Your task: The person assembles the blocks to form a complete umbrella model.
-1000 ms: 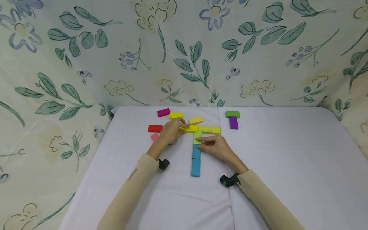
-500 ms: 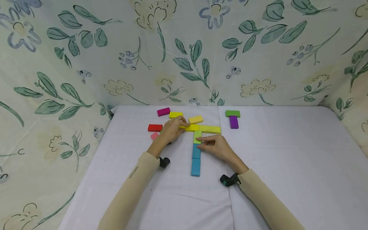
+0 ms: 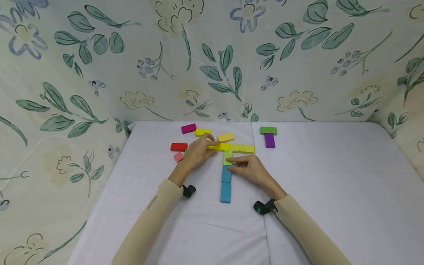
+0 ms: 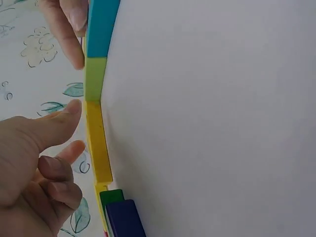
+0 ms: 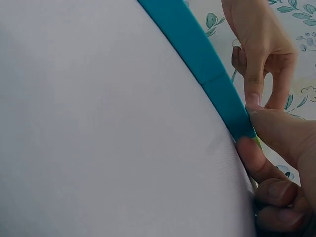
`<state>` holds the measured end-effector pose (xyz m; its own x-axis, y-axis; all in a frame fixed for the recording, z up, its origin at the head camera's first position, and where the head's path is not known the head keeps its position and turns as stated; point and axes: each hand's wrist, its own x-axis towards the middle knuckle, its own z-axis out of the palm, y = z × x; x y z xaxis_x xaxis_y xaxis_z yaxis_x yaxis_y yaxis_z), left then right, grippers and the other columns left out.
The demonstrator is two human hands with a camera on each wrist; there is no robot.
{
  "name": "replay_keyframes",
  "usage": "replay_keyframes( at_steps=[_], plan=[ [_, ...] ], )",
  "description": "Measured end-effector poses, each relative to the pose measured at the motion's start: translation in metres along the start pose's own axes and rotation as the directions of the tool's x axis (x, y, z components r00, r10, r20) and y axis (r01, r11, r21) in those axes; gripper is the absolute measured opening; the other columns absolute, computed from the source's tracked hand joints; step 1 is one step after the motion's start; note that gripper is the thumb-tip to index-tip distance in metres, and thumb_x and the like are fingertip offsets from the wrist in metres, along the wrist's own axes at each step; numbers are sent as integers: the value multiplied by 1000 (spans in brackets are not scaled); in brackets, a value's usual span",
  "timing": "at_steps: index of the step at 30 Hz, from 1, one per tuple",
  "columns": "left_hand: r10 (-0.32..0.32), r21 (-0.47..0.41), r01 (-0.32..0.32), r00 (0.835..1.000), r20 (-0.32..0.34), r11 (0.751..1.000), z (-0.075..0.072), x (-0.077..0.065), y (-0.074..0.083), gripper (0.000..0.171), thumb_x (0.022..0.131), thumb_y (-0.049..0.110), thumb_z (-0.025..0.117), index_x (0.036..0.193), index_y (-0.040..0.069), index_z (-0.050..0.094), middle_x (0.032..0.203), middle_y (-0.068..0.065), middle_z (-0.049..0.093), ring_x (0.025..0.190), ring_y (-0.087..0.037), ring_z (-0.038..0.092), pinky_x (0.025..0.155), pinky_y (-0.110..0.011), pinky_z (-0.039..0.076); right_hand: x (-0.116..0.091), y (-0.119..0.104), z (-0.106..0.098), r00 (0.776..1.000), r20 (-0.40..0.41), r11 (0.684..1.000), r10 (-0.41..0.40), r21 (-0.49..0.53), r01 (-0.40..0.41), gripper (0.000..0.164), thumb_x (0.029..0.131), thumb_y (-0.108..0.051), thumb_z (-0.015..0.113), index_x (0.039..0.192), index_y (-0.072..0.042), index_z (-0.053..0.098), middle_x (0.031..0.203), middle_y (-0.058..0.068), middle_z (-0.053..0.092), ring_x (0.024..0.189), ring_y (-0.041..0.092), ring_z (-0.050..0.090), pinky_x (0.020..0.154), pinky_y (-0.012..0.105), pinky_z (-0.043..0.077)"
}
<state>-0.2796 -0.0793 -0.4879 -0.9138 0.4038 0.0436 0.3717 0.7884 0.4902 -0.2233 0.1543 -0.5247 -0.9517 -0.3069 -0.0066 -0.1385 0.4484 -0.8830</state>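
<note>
In the head view my left hand (image 3: 198, 150) reaches over the table, thumb and forefinger around the left end of a yellow block (image 3: 220, 147). My right hand (image 3: 250, 168) comes from the right. Its forefinger lies over the lime-green block (image 3: 228, 153), and its thumb is right at the edge of the upper blue block (image 3: 226, 175). A second blue block (image 3: 225, 192) continues this upright row toward me. A yellow-green block (image 3: 242, 149) extends the yellow one to the right, so the blocks form a T shape. The left wrist view shows the yellow block's side face (image 4: 98, 143).
Loose blocks lie around the left hand: magenta (image 3: 188, 128), yellow (image 3: 202, 131), red (image 3: 179, 147), pink (image 3: 179, 156) and pale yellow (image 3: 226, 137). At the back right, a green block (image 3: 268, 130) and a purple block (image 3: 269, 140) form a small T on the white cloth (image 3: 326, 190).
Both hands stay nearly in place on the blocks. The left hand and wrist shift very slightly, uncovering a little more of the pink block. The arrangement of blocks looks the same.
</note>
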Motion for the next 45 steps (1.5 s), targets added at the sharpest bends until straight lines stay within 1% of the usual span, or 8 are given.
replay_keyframes(
  at_steps=[10,15,17,21,24,32,38,45],
  plan=[
    [93,-61,-85,985,143,995,0,-30,18,46,87,30,84,131,24,72,113,-4,62,91,-17,53,77,-24,45,-1,2,-1,1000,6,1000,-14,4,14,35,90,-28,82,123,-20,78,88,4,74,76,18,57,62,21,41],
    [151,-121,-132,975,161,984,2,-48,20,48,84,33,87,129,24,74,105,-3,60,80,-14,50,68,-20,41,0,2,0,999,16,999,-35,6,35,34,91,-26,81,124,-19,77,89,4,74,77,17,58,64,20,44],
    [205,-170,-175,963,177,970,4,-56,21,44,84,32,86,126,23,76,101,-2,60,76,-12,49,65,-19,39,0,2,-1,999,14,999,-37,5,37,34,91,-25,81,124,-19,77,89,4,74,76,16,59,64,20,45],
    [312,-269,-244,917,249,932,8,-66,25,34,85,26,85,119,20,80,92,-2,60,73,-8,48,63,-17,38,-1,4,-4,1000,5,999,-31,11,30,33,90,-25,82,123,-20,78,88,3,75,75,16,60,63,20,45],
    [332,-303,-243,896,294,922,11,-71,27,32,86,25,84,117,21,81,87,-1,58,71,-7,47,63,-17,35,0,6,-4,999,4,999,-32,16,32,32,90,-26,82,122,-20,78,88,3,75,74,16,59,61,20,44],
    [297,-350,-183,905,306,919,18,-77,20,28,87,25,84,115,24,81,85,4,56,75,-9,50,64,-18,35,1,6,-2,999,20,999,-36,25,36,34,90,-28,82,123,-19,78,88,4,75,73,15,59,61,21,44],
    [297,-378,-173,907,299,910,18,-77,18,29,86,26,84,115,25,81,84,4,57,76,-9,51,65,-18,36,2,5,-2,999,13,999,-42,30,42,33,90,-26,82,122,-19,78,88,4,74,73,15,59,61,20,44],
    [292,-362,-175,909,299,916,18,-78,19,29,87,25,84,115,24,81,83,5,57,75,-10,52,65,-18,36,2,5,-2,999,14,999,-36,28,36,33,90,-27,82,121,-20,79,87,3,73,73,16,58,61,20,43]
  ],
)
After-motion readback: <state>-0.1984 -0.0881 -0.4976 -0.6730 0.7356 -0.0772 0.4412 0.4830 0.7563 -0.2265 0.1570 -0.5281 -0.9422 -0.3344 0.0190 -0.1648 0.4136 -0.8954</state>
